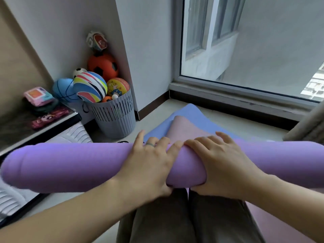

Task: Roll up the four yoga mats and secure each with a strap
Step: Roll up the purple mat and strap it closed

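A rolled purple yoga mat (70, 165) lies crosswise above my knees, reaching from the left edge to the right edge. My left hand (149, 165) and my right hand (219, 163) grip its middle side by side, fingers over the top and thumbs under. Beyond it a pink mat (185, 128) lies flat on a blue mat (196, 113) on the floor. A small dark loop, perhaps a strap (122, 142), peeks out just behind the roll.
A grey slatted basket (114, 118) full of balls stands at the wall corner on the left. A low dark shelf (26, 132) with packets is at far left. A window sill (236, 100) runs behind the mats. A curtain (308, 130) hangs at right.
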